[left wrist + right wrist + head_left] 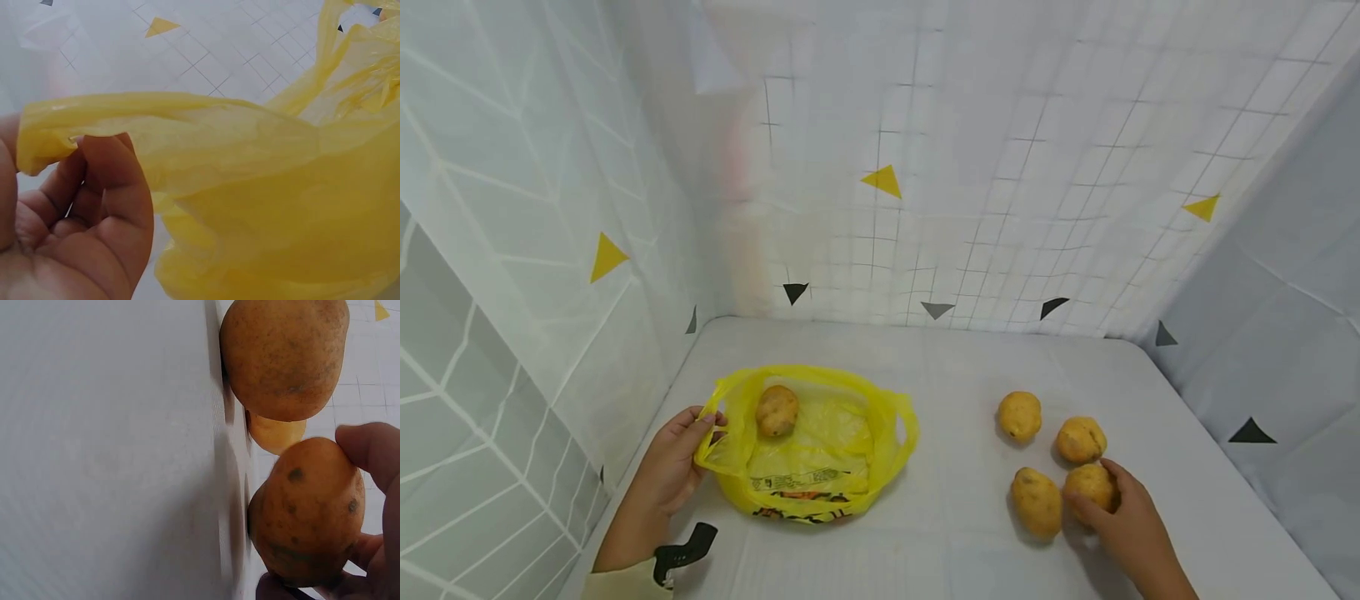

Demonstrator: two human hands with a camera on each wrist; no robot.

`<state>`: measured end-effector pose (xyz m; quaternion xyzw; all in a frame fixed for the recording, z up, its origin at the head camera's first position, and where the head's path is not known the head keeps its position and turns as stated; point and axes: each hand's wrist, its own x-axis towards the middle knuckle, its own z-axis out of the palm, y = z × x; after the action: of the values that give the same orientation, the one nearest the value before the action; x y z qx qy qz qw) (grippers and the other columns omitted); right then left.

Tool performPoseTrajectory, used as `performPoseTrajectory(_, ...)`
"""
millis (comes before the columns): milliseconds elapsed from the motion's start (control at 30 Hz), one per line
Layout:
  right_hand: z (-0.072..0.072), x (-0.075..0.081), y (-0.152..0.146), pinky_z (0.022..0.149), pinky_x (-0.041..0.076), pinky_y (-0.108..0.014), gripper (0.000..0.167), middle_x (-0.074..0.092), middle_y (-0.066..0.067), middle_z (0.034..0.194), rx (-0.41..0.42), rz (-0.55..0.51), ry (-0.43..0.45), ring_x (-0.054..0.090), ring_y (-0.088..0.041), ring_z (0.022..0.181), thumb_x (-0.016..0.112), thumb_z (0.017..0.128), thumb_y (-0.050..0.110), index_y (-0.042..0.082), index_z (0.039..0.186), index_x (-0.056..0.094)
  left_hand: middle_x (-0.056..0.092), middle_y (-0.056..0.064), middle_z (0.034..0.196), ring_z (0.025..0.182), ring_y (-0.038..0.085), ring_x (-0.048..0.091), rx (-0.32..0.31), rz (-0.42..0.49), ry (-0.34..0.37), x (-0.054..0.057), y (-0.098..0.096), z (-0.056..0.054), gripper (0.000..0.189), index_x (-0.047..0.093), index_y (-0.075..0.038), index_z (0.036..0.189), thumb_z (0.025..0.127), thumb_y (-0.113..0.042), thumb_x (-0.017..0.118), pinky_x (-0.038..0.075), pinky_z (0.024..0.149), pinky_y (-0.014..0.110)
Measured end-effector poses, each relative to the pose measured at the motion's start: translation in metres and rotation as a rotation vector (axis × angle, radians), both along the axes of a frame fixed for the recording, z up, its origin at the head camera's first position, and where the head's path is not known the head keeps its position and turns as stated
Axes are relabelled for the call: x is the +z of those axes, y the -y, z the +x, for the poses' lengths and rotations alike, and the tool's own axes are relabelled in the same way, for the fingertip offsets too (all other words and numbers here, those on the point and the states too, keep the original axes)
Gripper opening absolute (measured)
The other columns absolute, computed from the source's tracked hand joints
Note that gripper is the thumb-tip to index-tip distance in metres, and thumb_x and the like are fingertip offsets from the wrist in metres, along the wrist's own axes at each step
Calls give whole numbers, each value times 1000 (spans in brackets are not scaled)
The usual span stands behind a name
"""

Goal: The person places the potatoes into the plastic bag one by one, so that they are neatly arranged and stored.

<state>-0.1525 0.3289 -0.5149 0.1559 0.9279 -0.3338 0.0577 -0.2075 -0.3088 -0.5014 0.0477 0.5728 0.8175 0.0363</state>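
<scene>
A yellow plastic bag lies with its mouth wide on the table, and one potato sits inside at its left. My left hand pinches the bag's left handle; in the left wrist view the handle strip runs over the curled fingers. On the right, my right hand grips a potato between thumb and fingers. The right wrist view shows this potato close up, dark-spotted. Beside it lie another potato, one behind it, and one farther back.
The white table has rounded far corners. Pale sheets with grid lines and coloured triangles stand behind it, like the back wall, and on both sides. A black strap is on the left wrist.
</scene>
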Motion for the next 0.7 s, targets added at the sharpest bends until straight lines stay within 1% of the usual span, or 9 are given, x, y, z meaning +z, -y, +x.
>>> performPoseTrajectory(100, 0, 6, 1, 116, 24, -75, 124, 17, -41, 163, -22, -17, -24, 22, -59, 149, 63, 90, 77, -6, 164, 8, 65, -5, 108, 95, 7, 68, 2, 0, 2, 0, 0, 0, 12, 58, -13, 114, 112, -23, 53, 61, 84, 22)
performPoseTrajectory(233, -1, 15, 4, 116, 28, -74, 122, 17, -39, 165, -46, -43, -52, 24, -57, 149, 63, 91, 74, -6, 164, 7, 64, -4, 109, 95, 7, 68, 4, -2, 5, 1, 0, 0, 13, 58, -12, 115, 111, -24, 53, 61, 84, 22)
performPoseTrajectory(400, -4, 21, 10, 116, 33, -71, 127, 11, -34, 169, -71, -109, -35, 25, -55, 150, 61, 88, 80, 0, 166, 1, 64, -4, 109, 95, 7, 67, 6, -19, 6, 2, 0, 0, 13, 58, -12, 115, 112, -24, 53, 60, 85, 21)
performPoseTrajectory(500, -4, 23, 13, 116, 34, -70, 128, 10, -34, 169, -75, -118, -28, 25, -55, 151, 60, 87, 82, 1, 166, 0, 64, -4, 109, 95, 6, 67, 8, -26, 14, 2, -1, -1, 14, 57, -12, 115, 111, -25, 53, 60, 85, 21)
performPoseTrajectory(700, -4, 27, 20, 116, 33, -71, 125, 7, -33, 170, -63, -127, -33, 22, -55, 152, 61, 88, 80, 3, 167, 1, 64, -4, 108, 93, 7, 68, 17, -29, 33, 2, -1, 0, 15, 57, -12, 115, 111, -26, 54, 61, 85, 22)
